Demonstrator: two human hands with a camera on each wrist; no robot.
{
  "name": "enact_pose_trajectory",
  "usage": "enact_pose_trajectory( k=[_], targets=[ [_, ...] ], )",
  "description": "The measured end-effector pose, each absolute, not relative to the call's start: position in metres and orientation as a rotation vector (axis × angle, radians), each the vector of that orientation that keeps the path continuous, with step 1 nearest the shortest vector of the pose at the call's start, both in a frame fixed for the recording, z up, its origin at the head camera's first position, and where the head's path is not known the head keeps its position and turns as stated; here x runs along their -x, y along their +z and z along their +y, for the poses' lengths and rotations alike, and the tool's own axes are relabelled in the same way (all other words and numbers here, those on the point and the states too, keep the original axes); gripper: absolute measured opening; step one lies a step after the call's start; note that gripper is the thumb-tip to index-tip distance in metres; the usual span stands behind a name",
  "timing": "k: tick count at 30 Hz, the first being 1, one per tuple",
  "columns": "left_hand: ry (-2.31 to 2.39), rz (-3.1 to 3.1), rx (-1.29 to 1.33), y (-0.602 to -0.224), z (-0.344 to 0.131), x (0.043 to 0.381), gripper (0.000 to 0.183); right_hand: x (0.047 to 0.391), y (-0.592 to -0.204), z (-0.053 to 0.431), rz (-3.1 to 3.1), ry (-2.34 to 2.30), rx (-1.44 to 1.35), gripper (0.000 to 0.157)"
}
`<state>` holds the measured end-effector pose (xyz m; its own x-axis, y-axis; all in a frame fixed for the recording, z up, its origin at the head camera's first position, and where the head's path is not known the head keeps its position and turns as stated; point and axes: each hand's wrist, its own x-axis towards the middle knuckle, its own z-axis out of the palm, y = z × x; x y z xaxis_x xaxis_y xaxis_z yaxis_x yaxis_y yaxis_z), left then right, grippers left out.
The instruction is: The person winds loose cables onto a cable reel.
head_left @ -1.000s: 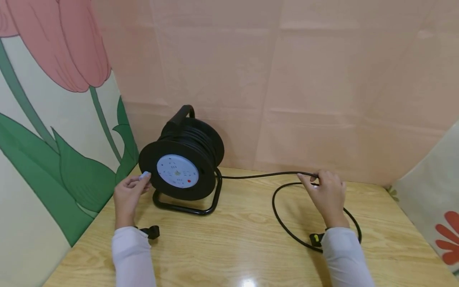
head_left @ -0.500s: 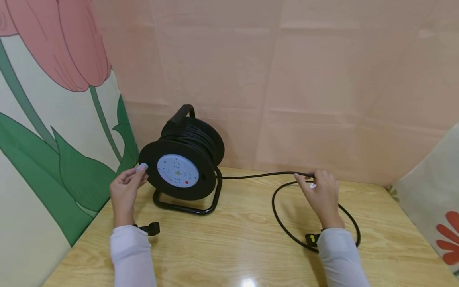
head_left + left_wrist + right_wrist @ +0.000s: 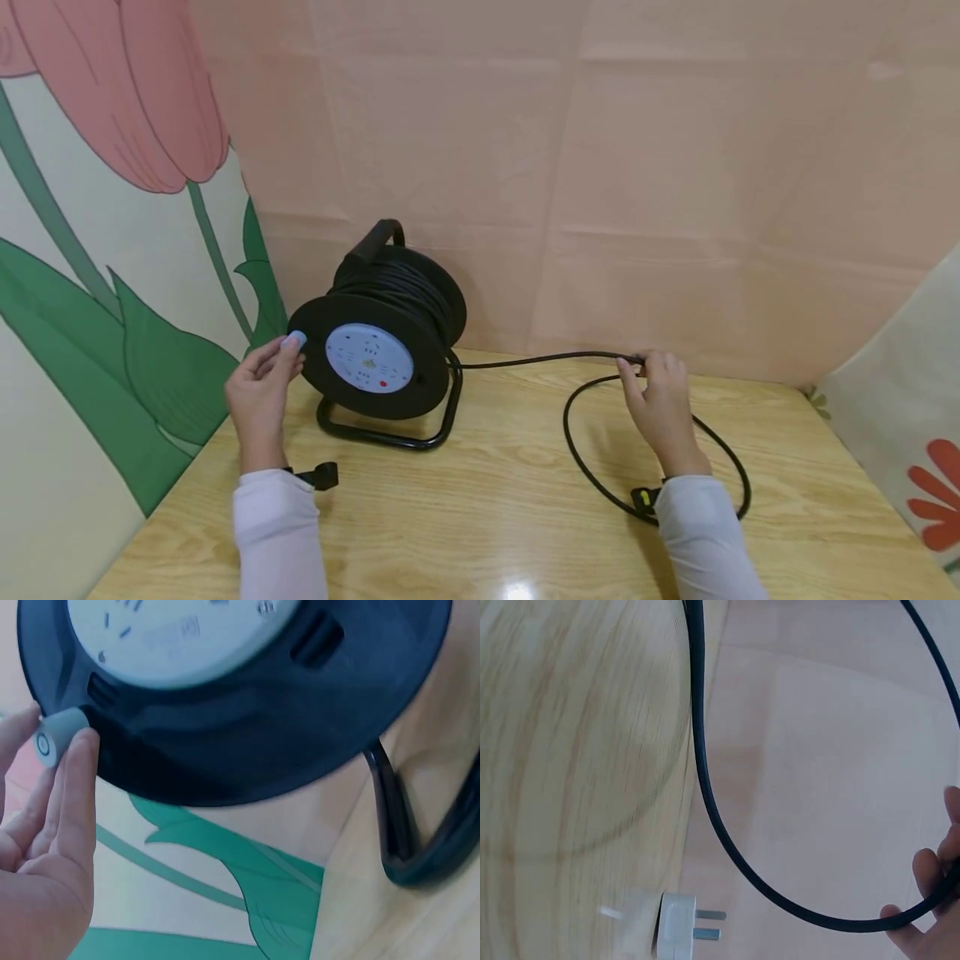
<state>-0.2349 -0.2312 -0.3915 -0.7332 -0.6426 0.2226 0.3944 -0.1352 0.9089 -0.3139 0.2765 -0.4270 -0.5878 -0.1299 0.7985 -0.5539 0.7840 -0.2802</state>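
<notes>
A black cable reel (image 3: 427, 350) with a pale socket panel (image 3: 369, 358) stands on its tube frame, left of centre. At its rim my left hand (image 3: 261, 400) pinches a small grey crank knob (image 3: 297, 338) between thumb and fingers; the left wrist view shows the knob (image 3: 64, 735) up close. From the reel a black cable (image 3: 540, 360) runs right to my right hand (image 3: 663, 408), which holds it in a pinch. In the right wrist view the cable (image 3: 705, 765) curves into the fingers (image 3: 928, 871), partly cut off by the frame edge.
Beyond the right hand the cable's slack loops over the wooden table (image 3: 480, 508). A white plug (image 3: 676, 926) with metal pins appears at the bottom of the right wrist view. A pink backdrop (image 3: 570, 183) rises behind the table, and a tulip-printed panel (image 3: 172, 367) borders the left.
The knob and left hand have moved slightly up and left as the reel turned clockwise; the panel's red dot has shifted down and left. My right hand has moved left toward the reel.
</notes>
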Motion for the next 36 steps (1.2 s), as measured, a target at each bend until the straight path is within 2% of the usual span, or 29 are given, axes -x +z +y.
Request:
enact_pose_trajectory(
  k=[12, 23, 31, 36],
  targets=[
    [-1.74, -1.548, -0.364, -0.371, -0.21, 0.233, 0.044, 0.311, -0.428, 0.271, -2.206, 0.636, -0.488, 0.023],
    [-1.742, -1.531, -0.347, -0.365, -0.198, 0.233, 0.042, 0.307, -0.423, 0.268, -2.257, 0.635, -0.548, 0.016],
    [-1.778, -1.47, -0.265, -0.359, -0.186, 0.235, 0.039, 0.304, -0.417, 0.264, -2.285, 0.621, -0.489, 0.022],
    [-1.748, -1.505, -0.202, -0.356, -0.178, 0.233, 0.037, 0.303, -0.419, 0.26, -2.336, 0.662, -0.546, 0.017]
  ],
)
